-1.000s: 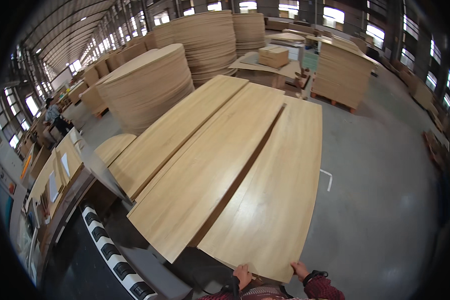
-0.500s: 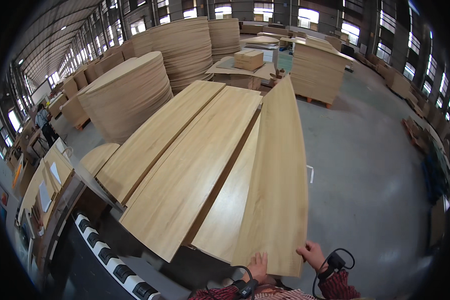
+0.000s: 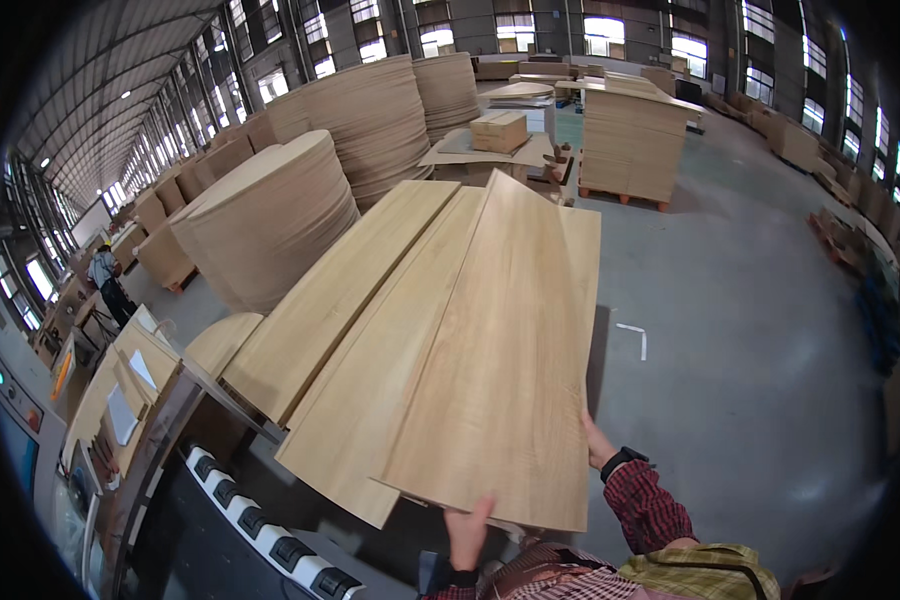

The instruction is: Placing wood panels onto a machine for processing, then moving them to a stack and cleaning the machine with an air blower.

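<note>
A long wood-grain board (image 3: 500, 370) slants across the stack, overlapping a neighbouring board (image 3: 370, 420) on its left. My left hand (image 3: 467, 530) grips its near edge, thumb on top and the other fingers mostly hidden below. At its right edge is my right hand (image 3: 597, 445), closed around the side, with the fingertips hidden. Another board (image 3: 582, 240) shows beneath it at the far right. Farther left lies a separate long board (image 3: 345, 290), with a dark gap beside it.
A black-and-white roller strip (image 3: 255, 522) runs along the lower left, near a side table (image 3: 155, 385) with papers. Tall stacks of curved panels (image 3: 265, 225) stand behind. A pallet stack (image 3: 632, 145) is at the far right. A person (image 3: 108, 280) stands far left.
The held board has swung left and flattened over the neighbouring board. My left hand has moved from its top face to its near edge; my right hand has slid farther up the right edge.
</note>
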A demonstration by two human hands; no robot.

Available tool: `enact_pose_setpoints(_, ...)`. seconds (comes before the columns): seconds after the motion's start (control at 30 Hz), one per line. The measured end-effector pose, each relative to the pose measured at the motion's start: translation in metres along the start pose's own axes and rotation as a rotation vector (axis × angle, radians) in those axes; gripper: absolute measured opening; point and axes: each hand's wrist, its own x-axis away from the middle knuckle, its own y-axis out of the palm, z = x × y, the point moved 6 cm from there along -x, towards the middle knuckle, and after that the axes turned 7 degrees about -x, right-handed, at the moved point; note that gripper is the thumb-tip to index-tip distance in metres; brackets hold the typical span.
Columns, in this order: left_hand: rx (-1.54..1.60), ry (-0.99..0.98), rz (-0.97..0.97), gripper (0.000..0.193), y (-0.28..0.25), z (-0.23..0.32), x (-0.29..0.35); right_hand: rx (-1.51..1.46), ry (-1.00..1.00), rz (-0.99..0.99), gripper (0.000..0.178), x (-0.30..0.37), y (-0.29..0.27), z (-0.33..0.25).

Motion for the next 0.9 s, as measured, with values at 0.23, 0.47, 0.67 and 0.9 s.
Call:
enact_pose_setpoints(0.23,0.443,-0.196,0.163,0.046,-0.055,-0.053,-0.039,-0.063,-0.267,-0.022,0.035,-0.073,0.001,-0.031)
enact_pose_setpoints(0.47,0.536,-0.377,0.222,0.041,-0.085,-0.121,-0.062,-0.025,-0.179,0.024,0.030,-0.113,-0.004,-0.011)
enact_pose_setpoints(0.67,0.520,-0.349,0.293,0.031,-0.138,-0.159,-0.093,-0.042,-0.145,-0.006,0.031,-0.138,0.015,0.031)
enact_pose_setpoints(0.9,0.211,-0.435,0.490,0.016,-0.254,-0.157,-0.129,0.206,0.172,-0.098,0.032,-0.175,0.102,0.074)
